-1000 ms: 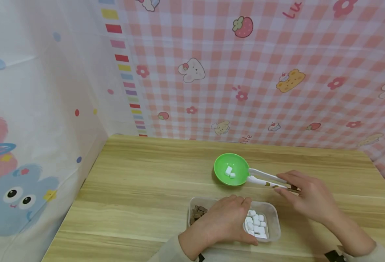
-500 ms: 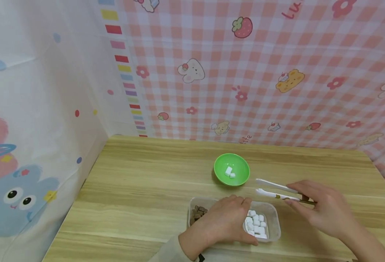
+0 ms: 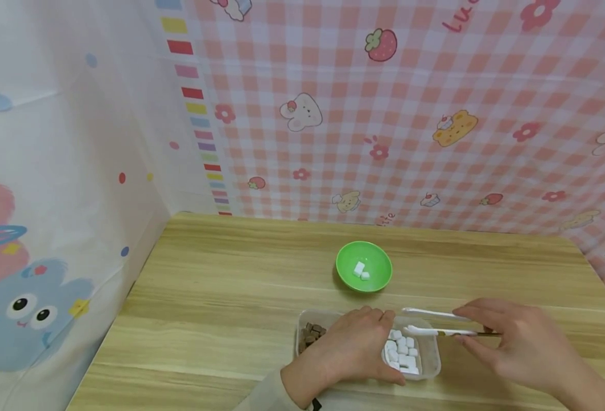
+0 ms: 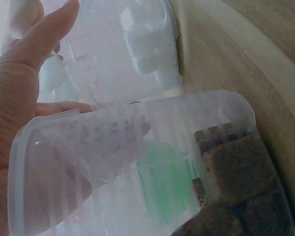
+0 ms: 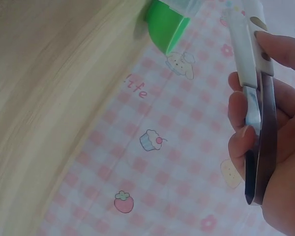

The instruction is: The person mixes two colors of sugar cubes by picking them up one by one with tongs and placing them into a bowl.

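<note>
My left hand (image 3: 351,348) lies across the clear plastic box (image 3: 429,342), gripping it with the fingers at the far rim and the thumb at the near side. Brown cubes (image 3: 311,335) show in its left part and white cubes (image 3: 404,349) in its right part; the hand hides the middle. In the left wrist view, a clear wall (image 4: 231,105) stands between brown cubes (image 4: 241,169) and white cubes (image 4: 147,44). My right hand (image 3: 520,342) holds white tongs (image 3: 448,332) by their metal end (image 5: 265,147). Their tips are apart, above the box's right part, with nothing between them.
Behind the box stands a green bowl (image 3: 381,274) with a few white cubes (image 3: 359,268) in it. All of it is on a wood-grain table (image 3: 230,274). A pink checked cloth (image 3: 343,74) hangs at the back, and a white printed cloth (image 3: 76,142) at the left.
My right hand has drawn the tongs back from the green bowl, toward me, to above the box's white cubes. The left hand and the box have stayed in place.
</note>
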The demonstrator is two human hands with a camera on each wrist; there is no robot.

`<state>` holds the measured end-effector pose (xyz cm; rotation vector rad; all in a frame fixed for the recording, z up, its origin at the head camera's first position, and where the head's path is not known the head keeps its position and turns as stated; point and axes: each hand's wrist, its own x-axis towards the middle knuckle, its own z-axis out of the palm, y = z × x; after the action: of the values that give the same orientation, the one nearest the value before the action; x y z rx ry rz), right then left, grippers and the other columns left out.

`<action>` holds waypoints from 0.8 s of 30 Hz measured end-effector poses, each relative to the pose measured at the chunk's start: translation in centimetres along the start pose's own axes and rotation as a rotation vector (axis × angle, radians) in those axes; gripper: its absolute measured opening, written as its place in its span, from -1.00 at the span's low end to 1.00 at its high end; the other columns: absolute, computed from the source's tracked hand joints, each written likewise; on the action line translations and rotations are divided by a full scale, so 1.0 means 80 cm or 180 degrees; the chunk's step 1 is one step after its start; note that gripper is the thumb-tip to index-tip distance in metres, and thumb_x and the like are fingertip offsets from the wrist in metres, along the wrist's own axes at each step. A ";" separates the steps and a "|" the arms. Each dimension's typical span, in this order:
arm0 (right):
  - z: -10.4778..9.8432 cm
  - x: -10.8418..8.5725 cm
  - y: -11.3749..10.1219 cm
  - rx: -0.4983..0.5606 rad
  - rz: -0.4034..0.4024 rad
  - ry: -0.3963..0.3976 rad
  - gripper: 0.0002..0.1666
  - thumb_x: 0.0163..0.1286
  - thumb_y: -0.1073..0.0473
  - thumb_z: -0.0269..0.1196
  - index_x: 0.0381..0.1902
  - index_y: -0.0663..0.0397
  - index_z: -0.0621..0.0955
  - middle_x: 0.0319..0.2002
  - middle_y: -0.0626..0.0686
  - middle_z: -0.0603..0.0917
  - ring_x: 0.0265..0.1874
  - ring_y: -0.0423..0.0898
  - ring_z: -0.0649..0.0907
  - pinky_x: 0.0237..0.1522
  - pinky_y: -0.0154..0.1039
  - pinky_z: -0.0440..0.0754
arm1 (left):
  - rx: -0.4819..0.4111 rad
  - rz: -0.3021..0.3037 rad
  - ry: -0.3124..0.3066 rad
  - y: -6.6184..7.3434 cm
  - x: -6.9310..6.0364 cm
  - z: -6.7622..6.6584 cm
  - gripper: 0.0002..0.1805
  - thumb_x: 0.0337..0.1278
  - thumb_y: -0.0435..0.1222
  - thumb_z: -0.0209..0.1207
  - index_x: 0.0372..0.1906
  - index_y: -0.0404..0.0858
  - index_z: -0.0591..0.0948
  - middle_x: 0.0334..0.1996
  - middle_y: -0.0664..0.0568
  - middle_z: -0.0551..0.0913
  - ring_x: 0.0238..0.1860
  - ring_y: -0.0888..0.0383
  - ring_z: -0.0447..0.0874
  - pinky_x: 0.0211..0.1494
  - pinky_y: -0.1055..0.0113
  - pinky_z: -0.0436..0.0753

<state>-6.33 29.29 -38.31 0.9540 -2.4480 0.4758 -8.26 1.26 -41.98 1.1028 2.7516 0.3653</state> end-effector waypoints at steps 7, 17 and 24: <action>0.005 0.004 -0.007 -0.0404 -0.0221 -0.0135 -0.22 0.56 -0.46 -0.12 -0.27 -0.11 0.81 -0.29 -0.20 0.77 -0.43 -0.23 0.74 -0.50 -0.29 0.65 | 0.0002 -0.0003 0.0018 0.000 0.000 0.001 0.10 -0.22 0.39 0.51 0.38 -0.22 0.53 0.13 0.12 0.67 0.08 0.25 0.60 0.23 0.37 0.58; 0.016 0.008 -0.015 -0.0494 -0.0474 -0.0309 -0.36 0.57 -0.27 -0.04 -0.28 0.02 0.79 -0.32 -0.15 0.74 -0.43 -0.19 0.73 -0.53 -0.24 0.65 | -0.0037 -0.0043 -0.0008 0.000 0.001 0.002 0.07 -0.23 0.39 0.51 0.35 -0.19 0.54 0.06 0.14 0.67 0.03 0.25 0.60 0.19 0.37 0.59; 0.024 0.013 -0.021 -0.0573 -0.0640 -0.0377 -0.36 0.52 -0.10 -0.18 -0.30 0.11 0.76 -0.36 -0.10 0.70 -0.45 -0.16 0.69 -0.56 -0.24 0.63 | -0.0050 -0.0005 -0.0003 -0.001 0.002 0.001 0.03 -0.23 0.38 0.51 0.30 -0.18 0.56 -0.03 0.17 0.66 -0.06 0.28 0.58 0.11 0.39 0.60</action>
<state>-6.40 26.65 -39.12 1.1634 -2.4149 0.1312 -8.43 1.34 -42.12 1.0969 2.7436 0.3855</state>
